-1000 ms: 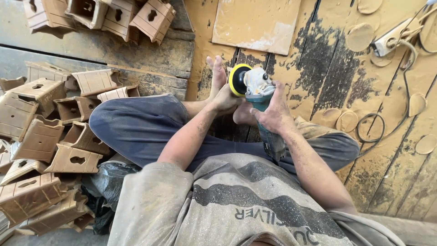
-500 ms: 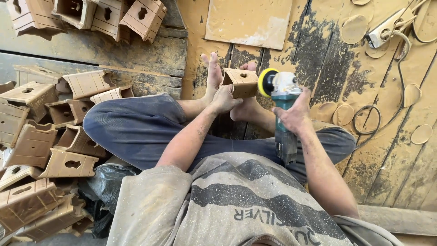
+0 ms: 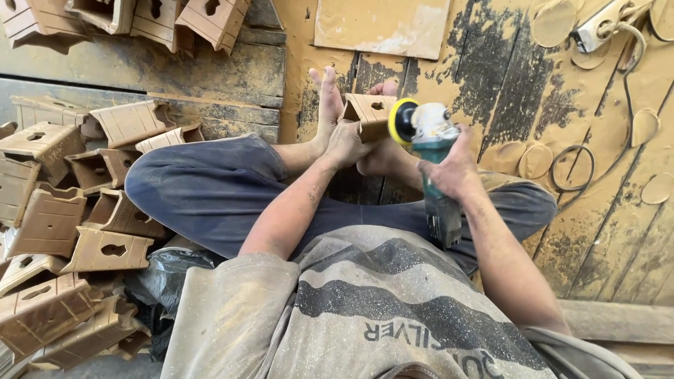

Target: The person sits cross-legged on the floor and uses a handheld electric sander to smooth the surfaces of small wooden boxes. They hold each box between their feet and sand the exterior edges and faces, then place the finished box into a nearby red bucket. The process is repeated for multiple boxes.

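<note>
the person sits cross-legged on a dusty wooden plank floor (image 3: 604, 231), seen from above. the left hand (image 3: 349, 142) is closed around the near end of a small tan wooden block with a cut-out hole in its top face (image 3: 370, 112), holding it just above the bare feet (image 3: 328, 98), slightly past the centre of the view toward 12 o'clock. the block's long axis runs roughly from 9 to 3 o'clock, tilted a little, and its free end points toward 3 o'clock, where it touches the yellow sanding disc (image 3: 401, 121) of a teal and grey handheld angle grinder (image 3: 437, 165). the right hand (image 3: 453, 168) is clamped around the grinder's body; the tool's long axis runs from about 12 to 6 o'clock, head away from the person, tail end down over the right thigh, with the disc face turned toward 9 o'clock against the block. at 9 o'clock from the knees lies a heap of similar tan wooden pieces with holes (image 3: 63, 210), and more of them (image 3: 140, 17) lie at 11 o'clock. a flat tan board (image 3: 382, 24) lies at 12 o'clock beyond the feet. round sanding discs coated in dust (image 3: 537, 160) lie at 3 o'clock near a looped cord (image 3: 572, 168), and a white power strip (image 3: 604, 21) sits at 1 o'clock. a black plastic bag (image 3: 165, 274) lies beside the left knee.
</note>
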